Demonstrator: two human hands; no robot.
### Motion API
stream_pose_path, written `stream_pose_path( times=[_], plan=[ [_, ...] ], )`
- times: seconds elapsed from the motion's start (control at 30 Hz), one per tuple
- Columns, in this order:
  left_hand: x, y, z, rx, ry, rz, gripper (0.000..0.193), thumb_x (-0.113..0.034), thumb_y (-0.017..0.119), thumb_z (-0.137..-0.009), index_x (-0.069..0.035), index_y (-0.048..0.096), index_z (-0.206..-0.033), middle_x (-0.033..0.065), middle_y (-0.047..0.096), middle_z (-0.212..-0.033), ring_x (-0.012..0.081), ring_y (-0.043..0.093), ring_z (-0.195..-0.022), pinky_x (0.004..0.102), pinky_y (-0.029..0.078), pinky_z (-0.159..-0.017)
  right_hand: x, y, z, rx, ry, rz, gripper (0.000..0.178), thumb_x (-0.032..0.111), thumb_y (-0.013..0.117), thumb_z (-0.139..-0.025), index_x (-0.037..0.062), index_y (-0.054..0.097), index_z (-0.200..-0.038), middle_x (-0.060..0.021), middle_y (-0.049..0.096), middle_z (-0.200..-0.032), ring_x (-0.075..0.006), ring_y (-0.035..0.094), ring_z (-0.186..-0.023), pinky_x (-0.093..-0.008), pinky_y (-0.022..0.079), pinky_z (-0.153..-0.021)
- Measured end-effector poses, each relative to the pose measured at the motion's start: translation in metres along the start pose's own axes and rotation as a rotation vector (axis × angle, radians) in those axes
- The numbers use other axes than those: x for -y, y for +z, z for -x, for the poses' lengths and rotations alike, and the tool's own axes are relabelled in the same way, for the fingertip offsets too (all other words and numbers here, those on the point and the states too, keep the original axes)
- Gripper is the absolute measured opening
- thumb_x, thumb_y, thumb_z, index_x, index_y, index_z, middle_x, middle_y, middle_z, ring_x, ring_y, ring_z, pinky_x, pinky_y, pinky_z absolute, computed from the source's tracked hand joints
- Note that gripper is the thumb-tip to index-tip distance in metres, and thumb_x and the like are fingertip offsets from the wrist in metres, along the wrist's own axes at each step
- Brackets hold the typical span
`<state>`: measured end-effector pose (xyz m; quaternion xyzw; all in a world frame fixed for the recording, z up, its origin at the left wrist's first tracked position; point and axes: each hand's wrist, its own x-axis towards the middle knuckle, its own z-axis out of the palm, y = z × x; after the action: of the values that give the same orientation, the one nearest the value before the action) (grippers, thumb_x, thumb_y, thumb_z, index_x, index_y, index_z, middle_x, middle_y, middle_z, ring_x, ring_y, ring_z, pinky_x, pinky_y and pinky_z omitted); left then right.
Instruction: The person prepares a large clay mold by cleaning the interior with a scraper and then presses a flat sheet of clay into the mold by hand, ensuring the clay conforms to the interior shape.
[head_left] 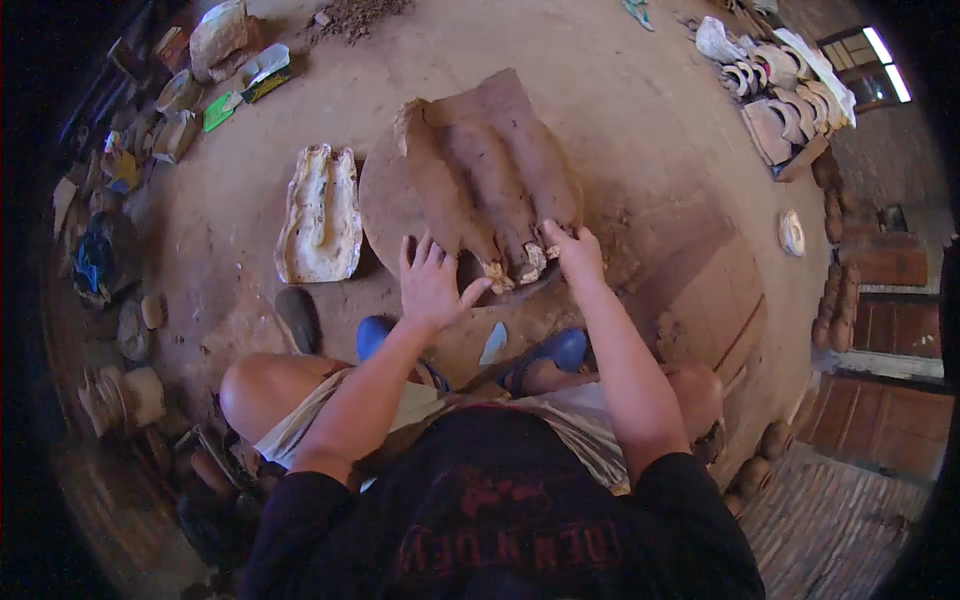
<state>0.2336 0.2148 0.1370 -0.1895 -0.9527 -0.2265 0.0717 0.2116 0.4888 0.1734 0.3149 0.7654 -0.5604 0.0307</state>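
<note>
A thick brown clay slab (487, 165) lies over long raised ridges on a round board (385, 200) in front of me. Pale, crumbly ends of what lies beneath, perhaps a plaster mould (533, 263), show at its near edge. My left hand (430, 285) rests on the near left side of the clay, fingers spread and thumb pointing right. At the near right corner, my right hand (575, 258) has its thumb and fingers closed on the clay's edge; some fingertips are hidden. Left of the board lies a whitish hollow mould (322, 215) with a raised ridge inside.
A dark oval object (297, 318) lies below the white mould. Between my blue shoes (560, 350) is a light blue flat piece (493, 343). Curved moulds (790, 115) are stacked at far right; assorted containers (178, 135) line the left. Loose clay (360, 15) lies at the back.
</note>
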Motion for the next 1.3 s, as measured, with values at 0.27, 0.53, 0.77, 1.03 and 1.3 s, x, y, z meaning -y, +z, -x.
stream_pose_path(
  times=[0.27, 0.53, 0.77, 1.03, 1.3],
  plan=[
    [0.003, 0.003, -0.001, -0.067, 0.048, 0.023, 0.09, -0.073, 0.06, -0.094, 0.007, 0.066, -0.133, 0.0273, 0.062, -0.142, 0.0476, 0.05, -0.141, 0.0646, 0.018, -0.128, -0.006, 0.02, -0.013, -0.302, -0.109, 0.454, 0.076, 0.055, 0.083, -0.085, -0.0049, 0.065, -0.127, -0.0308, 0.063, -0.137, -0.0461, 0.061, -0.129, -0.0521, 0.049, -0.108],
    [0.007, 0.001, 0.002, -0.02, 0.02, -0.014, 0.093, -0.076, 0.062, -0.092, -0.001, 0.06, -0.147, 0.0205, 0.058, -0.151, 0.0406, 0.045, -0.149, 0.0654, 0.02, -0.127, 0.016, 0.04, -0.017, -0.363, -0.033, 0.55, 0.083, 0.061, 0.085, -0.079, -0.0042, 0.07, -0.129, -0.0282, 0.072, -0.128, -0.0448, 0.068, -0.123, -0.0513, 0.051, -0.106],
    [0.004, -0.008, -0.01, -0.003, 0.055, 0.035, 0.097, -0.077, 0.061, -0.092, -0.002, 0.054, -0.154, 0.0189, 0.054, -0.157, 0.0392, 0.042, -0.152, 0.0666, 0.019, -0.127, -0.004, 0.016, -0.049, -0.215, -0.017, 0.341, 0.088, 0.063, 0.088, -0.074, -0.0036, 0.071, -0.129, -0.0271, 0.072, -0.131, -0.0422, 0.069, -0.123, -0.0499, 0.052, -0.106],
    [0.013, -0.006, -0.005, 0.014, 0.035, -0.017, 0.097, -0.078, 0.06, -0.092, -0.003, 0.055, -0.154, 0.0178, 0.055, -0.156, 0.0381, 0.042, -0.152, 0.0669, 0.019, -0.127, 0.082, -0.01, 0.04, 0.099, -0.473, 1.231, 0.062, 0.032, 0.059, -0.098, 0.0108, 0.052, -0.156, -0.0319, 0.07, -0.123, -0.0421, 0.075, -0.105, -0.0572, 0.059, -0.09],
    [0.018, -0.005, -0.006, -0.034, 0.061, -0.013, 0.095, -0.076, 0.063, -0.089, -0.003, 0.059, -0.149, 0.0167, 0.058, -0.153, 0.038, 0.046, -0.149, 0.0669, 0.021, -0.127, 0.051, -0.005, 0.06, 0.258, -0.441, 1.387, 0.079, 0.024, 0.059, -0.092, 0.0247, 0.037, -0.168, -0.0302, 0.075, -0.101, -0.0464, 0.075, -0.095, -0.0575, 0.06, -0.086]
  ],
)
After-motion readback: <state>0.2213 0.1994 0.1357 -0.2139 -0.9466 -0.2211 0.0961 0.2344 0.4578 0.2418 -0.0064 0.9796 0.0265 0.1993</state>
